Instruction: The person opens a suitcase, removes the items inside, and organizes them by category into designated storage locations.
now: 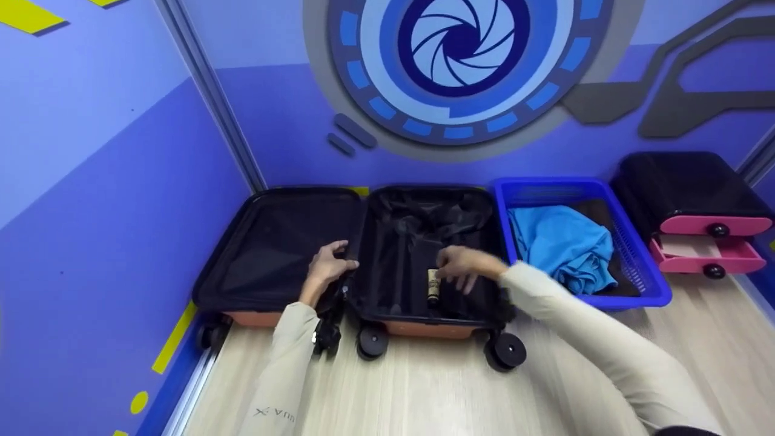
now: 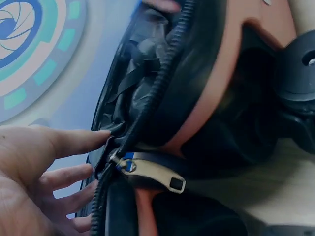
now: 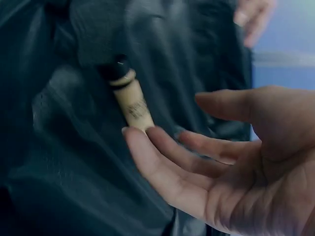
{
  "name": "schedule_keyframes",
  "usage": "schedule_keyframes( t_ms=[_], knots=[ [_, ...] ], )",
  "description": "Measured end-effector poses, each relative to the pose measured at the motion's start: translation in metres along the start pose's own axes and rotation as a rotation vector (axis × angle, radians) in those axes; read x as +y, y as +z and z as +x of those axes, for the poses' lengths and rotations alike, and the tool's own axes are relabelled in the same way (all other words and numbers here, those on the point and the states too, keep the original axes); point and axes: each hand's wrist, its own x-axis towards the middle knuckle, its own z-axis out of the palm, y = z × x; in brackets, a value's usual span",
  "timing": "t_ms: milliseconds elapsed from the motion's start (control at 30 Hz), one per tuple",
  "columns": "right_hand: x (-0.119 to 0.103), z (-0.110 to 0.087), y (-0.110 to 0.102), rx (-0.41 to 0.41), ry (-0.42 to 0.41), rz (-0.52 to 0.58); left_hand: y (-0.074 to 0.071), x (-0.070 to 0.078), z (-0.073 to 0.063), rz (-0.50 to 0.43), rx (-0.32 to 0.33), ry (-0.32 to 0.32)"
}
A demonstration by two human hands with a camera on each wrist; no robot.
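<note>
An open suitcase [image 1: 396, 290] with a black lining and orange shell lies on the floor in the head view. Inside its right half is a small cream-coloured bottle [image 1: 433, 286] with a black cap. My right hand [image 1: 469, 264] is just beside the bottle. In the right wrist view the fingertips overlap the base of the bottle [image 3: 135, 105], the thumb stands apart, and contact cannot be made out. My left hand [image 1: 327, 266] is at the inner edge of the left half, its fingers extended near the zip pull [image 2: 155, 174] in the left wrist view.
To the right stands a blue basket [image 1: 657, 293] with a bright blue cloth [image 1: 560, 242] and dark brown fabric. Farther right is a black drawer box [image 1: 696, 181] with pink drawers, the lower one pulled out. Suitcase wheels [image 1: 507, 350] stick out toward me. A blue wall [image 1: 278, 121] rises behind.
</note>
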Motion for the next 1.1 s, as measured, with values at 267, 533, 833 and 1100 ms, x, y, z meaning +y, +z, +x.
schedule_keyframes(
  t_ms=[267, 533, 833, 1100],
  knots=[
    [-0.013, 0.023, 0.032, -0.084, 0.088, -0.150, 0.008, 0.000, 0.003, 0.110, 0.033, 0.017],
    [-0.010, 0.029, 0.036, -0.107, 0.094, -0.239, 0.008, -0.003, 0.004, 0.088, 0.030, 0.011],
    [-0.003, 0.007, 0.032, 0.042, 0.010, -0.185, 0.009, -0.017, -0.006, 0.052, 0.017, 0.009],
    [0.027, -0.058, -0.042, 0.192, -0.275, 0.162, 0.003, -0.010, -0.001, 0.045, 0.011, 0.047]
  ],
)
